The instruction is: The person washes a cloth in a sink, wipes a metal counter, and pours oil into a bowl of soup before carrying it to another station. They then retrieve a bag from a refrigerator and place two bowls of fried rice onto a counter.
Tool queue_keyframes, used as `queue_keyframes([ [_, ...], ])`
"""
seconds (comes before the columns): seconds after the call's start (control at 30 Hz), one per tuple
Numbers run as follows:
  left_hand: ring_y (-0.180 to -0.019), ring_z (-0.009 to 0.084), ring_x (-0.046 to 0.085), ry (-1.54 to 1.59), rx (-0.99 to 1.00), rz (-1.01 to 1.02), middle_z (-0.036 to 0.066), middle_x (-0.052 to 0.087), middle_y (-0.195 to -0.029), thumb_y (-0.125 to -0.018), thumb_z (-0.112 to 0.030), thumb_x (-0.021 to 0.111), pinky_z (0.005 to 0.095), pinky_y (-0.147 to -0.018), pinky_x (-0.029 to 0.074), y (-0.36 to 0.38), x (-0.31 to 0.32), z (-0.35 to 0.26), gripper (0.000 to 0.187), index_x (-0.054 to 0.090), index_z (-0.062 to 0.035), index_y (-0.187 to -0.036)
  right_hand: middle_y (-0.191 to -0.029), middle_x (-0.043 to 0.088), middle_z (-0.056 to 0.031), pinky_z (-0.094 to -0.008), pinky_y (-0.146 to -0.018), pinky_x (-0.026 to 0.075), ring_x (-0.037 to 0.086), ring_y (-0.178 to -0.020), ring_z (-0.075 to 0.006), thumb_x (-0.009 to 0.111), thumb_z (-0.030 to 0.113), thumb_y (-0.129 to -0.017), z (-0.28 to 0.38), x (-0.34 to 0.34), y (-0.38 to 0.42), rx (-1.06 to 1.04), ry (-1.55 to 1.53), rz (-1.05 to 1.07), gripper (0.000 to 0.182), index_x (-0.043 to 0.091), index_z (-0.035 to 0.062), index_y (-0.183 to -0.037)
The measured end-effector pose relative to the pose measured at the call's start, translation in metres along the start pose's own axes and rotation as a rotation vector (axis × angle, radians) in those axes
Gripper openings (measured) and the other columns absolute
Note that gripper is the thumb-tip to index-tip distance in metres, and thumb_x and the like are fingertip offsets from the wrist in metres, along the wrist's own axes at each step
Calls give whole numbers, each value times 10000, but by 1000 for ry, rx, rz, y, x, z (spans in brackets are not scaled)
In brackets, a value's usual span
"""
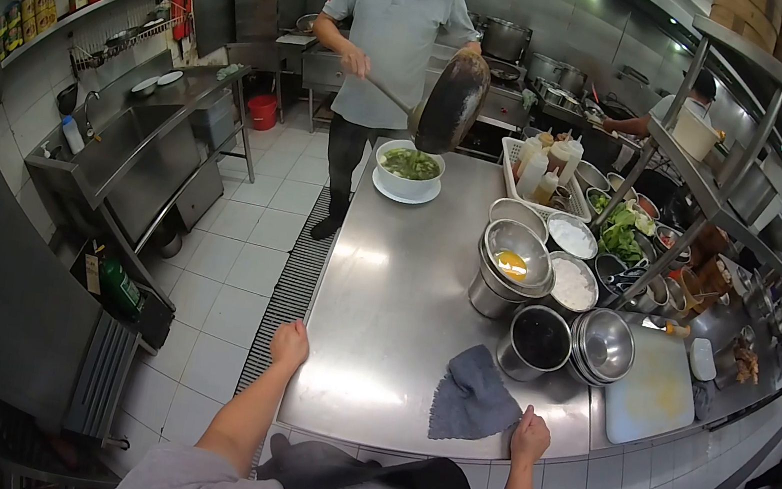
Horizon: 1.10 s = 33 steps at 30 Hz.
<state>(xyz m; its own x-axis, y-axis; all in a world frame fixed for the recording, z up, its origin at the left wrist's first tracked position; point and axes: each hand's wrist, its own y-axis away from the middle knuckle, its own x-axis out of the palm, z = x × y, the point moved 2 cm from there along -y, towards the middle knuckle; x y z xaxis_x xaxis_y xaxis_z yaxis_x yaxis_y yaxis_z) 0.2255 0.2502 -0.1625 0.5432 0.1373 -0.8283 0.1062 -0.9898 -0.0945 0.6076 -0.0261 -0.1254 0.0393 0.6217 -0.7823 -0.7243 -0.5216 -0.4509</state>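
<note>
My left hand is closed in a fist at the left edge of the steel table, with nothing visible in it. At the table's front edge, my right hand is also closed, and I see nothing held in it. A crumpled grey-blue cloth lies just left of my right hand, its corner close to the fingers. Across the table, another person tilts a dark wok and holds a long-handled ladle over a white bowl of green food on a plate.
On the table's right stand a pot of dark liquid, stacked metal bowls, a bowl with egg yolk and a basket of squeeze bottles. Beyond is a white cutting board under a steel shelf. A sink is left.
</note>
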Motion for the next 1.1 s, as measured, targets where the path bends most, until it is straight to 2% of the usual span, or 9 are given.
queue_keyframes([
  [0.37,-762,368,540,15,2,5,208,573,-782,-859,-288,338,447,-691,422,-3,9,8,421,601,20,-743,-603,539,-168,-437,-526,388,518,-553,-355,386,312,-870,-1,0,1,25,16,41,452,535,12,-565],
  [0.5,-762,369,538,11,0,24,214,568,-796,-863,-284,340,450,-692,418,-1,3,2,419,595,22,-731,-584,531,-163,-428,-517,385,508,-536,-353,407,290,-867,-8,5,-1,-1,40,14,408,535,17,-592],
  [0.57,-762,369,537,19,4,10,214,568,-794,-864,-284,338,449,-691,418,0,2,-1,419,595,22,-736,-569,523,-132,-413,-492,376,502,-512,-315,476,248,-840,-13,5,-3,-16,-126,-163,294,543,38,-645],
  [0.6,-762,370,537,24,11,-5,214,568,-792,-865,-284,335,448,-690,419,2,0,0,420,594,23,-742,-569,523,-132,-413,-492,376,502,-512,-315,476,248,-840,-10,2,-3,-15,-124,-158,294,543,38,-645],
  [0.67,-768,368,538,31,17,-4,214,568,-796,-865,-285,334,448,-691,419,2,-1,1,420,593,23,-747,-545,519,-109,-391,-476,374,503,-490,-284,513,228,-821,-5,-5,-6,239,-346,-99,217,548,52,-701],
  [0.83,-768,372,540,30,10,11,216,570,-788,-867,-284,328,449,-687,416,-3,8,5,421,588,26,-750,-507,522,-84,-351,-460,387,524,-470,-245,545,239,-799,-5,-1,-3,110,-124,-55,212,550,52,-698],
  [0.93,-749,381,541,63,38,24,222,571,-768,-869,-285,325,449,-682,413,-2,7,5,424,582,31,-752,-546,555,-112,-327,-476,396,528,-468,-219,544,221,-803,-7,1,-5,174,-221,-43,227,552,22,-693],
  [1.03,-734,395,536,147,-6,58,227,572,-762,-871,-277,311,450,-681,410,-4,8,6,427,574,35,-750,-481,480,-62,-263,-445,351,419,-428,-127,540,175,-813,-11,4,-5,197,-307,-97,221,537,-6,-687],
  [1.1,-743,405,532,240,40,104,233,572,-781,-873,-281,292,447,-691,410,-4,9,8,436,568,36,-758,-491,489,-52,-265,-435,341,406,-434,-120,537,168,-814,6,2,-4,209,-355,-134,218,531,4,-670],
])
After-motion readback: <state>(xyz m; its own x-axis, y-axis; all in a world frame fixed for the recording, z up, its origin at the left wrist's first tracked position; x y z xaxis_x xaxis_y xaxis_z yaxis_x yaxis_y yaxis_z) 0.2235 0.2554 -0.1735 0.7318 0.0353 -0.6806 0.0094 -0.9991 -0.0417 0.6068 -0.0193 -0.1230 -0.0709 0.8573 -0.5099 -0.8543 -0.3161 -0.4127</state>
